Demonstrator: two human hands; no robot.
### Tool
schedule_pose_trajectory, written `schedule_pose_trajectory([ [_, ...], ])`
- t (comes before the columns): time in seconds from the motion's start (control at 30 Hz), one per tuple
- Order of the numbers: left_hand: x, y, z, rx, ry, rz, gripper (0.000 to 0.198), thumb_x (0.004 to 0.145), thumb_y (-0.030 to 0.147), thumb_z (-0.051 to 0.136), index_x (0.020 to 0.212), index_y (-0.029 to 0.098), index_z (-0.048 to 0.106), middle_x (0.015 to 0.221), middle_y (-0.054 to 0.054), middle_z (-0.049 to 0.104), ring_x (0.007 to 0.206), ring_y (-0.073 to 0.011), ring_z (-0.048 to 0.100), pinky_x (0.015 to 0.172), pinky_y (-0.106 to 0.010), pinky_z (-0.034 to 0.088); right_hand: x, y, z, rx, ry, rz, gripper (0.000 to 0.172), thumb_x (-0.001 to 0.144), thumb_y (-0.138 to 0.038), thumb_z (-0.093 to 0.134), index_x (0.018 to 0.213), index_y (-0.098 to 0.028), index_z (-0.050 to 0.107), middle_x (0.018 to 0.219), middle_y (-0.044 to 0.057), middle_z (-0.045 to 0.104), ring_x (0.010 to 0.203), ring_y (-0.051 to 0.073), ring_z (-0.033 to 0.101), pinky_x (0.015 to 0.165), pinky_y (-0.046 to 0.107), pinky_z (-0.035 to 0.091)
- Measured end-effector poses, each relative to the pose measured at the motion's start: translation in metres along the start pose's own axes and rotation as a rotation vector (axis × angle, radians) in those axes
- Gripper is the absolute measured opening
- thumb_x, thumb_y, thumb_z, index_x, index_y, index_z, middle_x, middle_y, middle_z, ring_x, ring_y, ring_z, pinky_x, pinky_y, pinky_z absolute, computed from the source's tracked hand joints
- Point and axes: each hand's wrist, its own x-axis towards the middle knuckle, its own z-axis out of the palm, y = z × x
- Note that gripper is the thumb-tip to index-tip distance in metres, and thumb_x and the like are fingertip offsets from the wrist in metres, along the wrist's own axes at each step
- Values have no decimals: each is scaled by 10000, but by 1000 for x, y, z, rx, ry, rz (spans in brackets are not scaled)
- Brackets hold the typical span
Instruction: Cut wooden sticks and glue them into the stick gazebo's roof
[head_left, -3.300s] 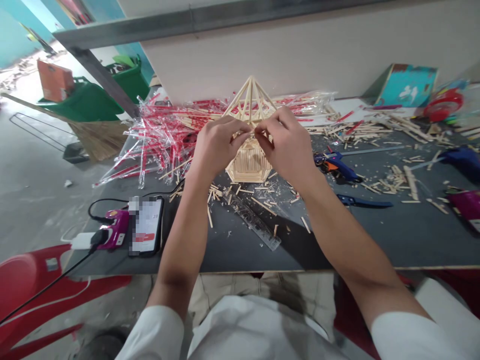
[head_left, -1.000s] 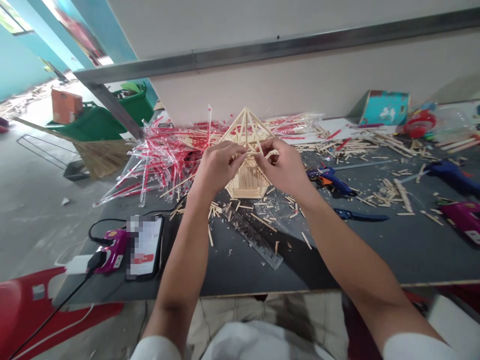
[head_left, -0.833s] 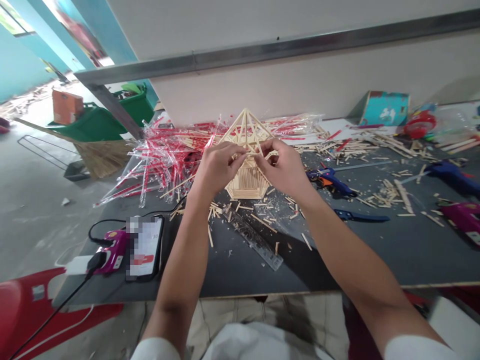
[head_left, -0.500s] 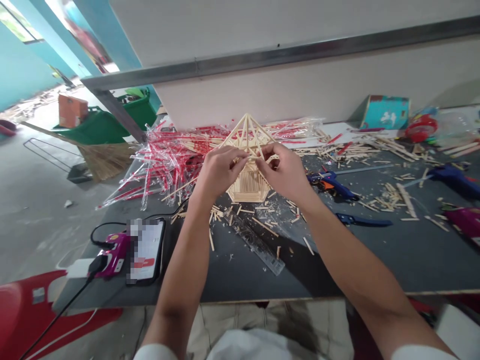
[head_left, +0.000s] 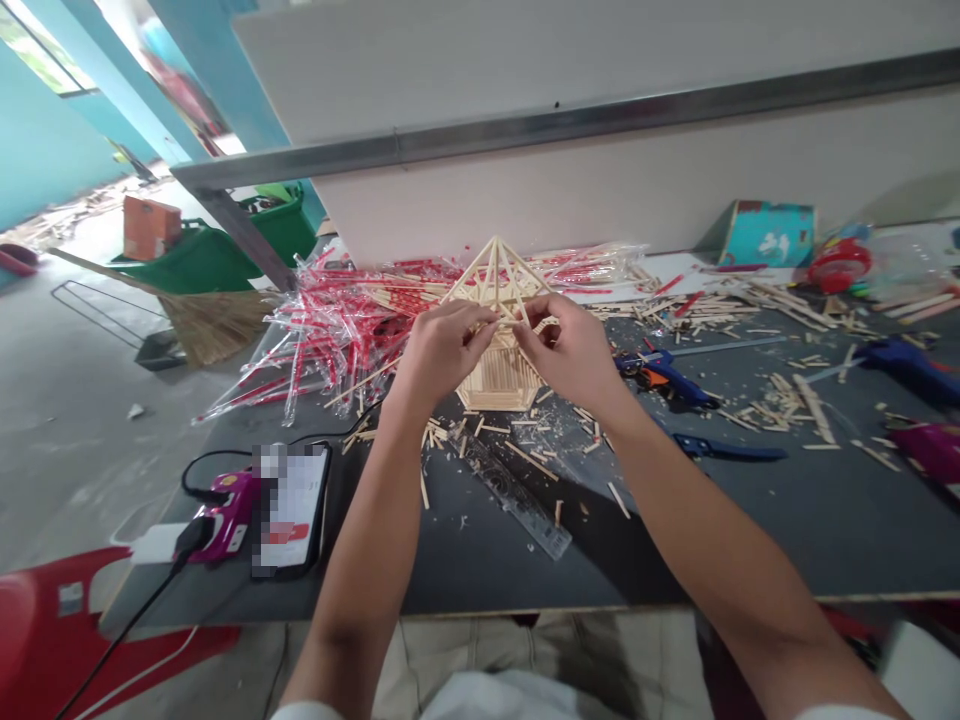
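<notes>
A small house model (head_left: 499, 388) made of thin wooden sticks stands on the dark table, its pointed roof frame (head_left: 495, 262) rising above my hands. My left hand (head_left: 441, 345) is closed in a pinch at the front lower edge of the roof. Opposite it, my right hand (head_left: 568, 345) pinches the same edge from the right. Between the fingertips runs a short thin wooden stick, mostly covered by the fingers. Cut stick pieces and a clear ruler (head_left: 517, 495) lie in front of the model.
Red-and-clear plastic wrappers (head_left: 330, 330) heap up left of the model. A blue glue gun (head_left: 667, 378) and dark-blue cutting tool (head_left: 731, 448) lie to the right. At front left are a phone (head_left: 296, 510) and purple power adapter (head_left: 229, 515) with cords. A board stands behind the table.
The view has shifted slightly, so everything sits a little lower in the picture. Both hands stay pinched at the roof edge, with only small finger movement.
</notes>
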Motion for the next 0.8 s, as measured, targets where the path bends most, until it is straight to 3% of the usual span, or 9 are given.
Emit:
schedule_pose_trajectory([
  [0.53, -2, -5, 5, -18, 49, 31, 171, 998, 212, 610, 1025, 200, 778, 960, -54, 793, 802, -144, 716, 723, -297, 567, 1, 3, 2, 28, 6, 0, 183, 920, -386, 666, 943, -213, 612, 881, 24, 642, 597, 111, 504, 607, 328, 431],
  [0.8, -2, -3, 3, -45, 51, 24, 156, 971, 199, 637, 1002, 199, 790, 921, -45, 796, 665, -109, 662, 684, -284, 554, 2, 6, 1, 4, -11, -18, 164, 923, -371, 649, 952, -210, 649, 942, 53, 675, 696, 147, 551, 640, 335, 455],
])
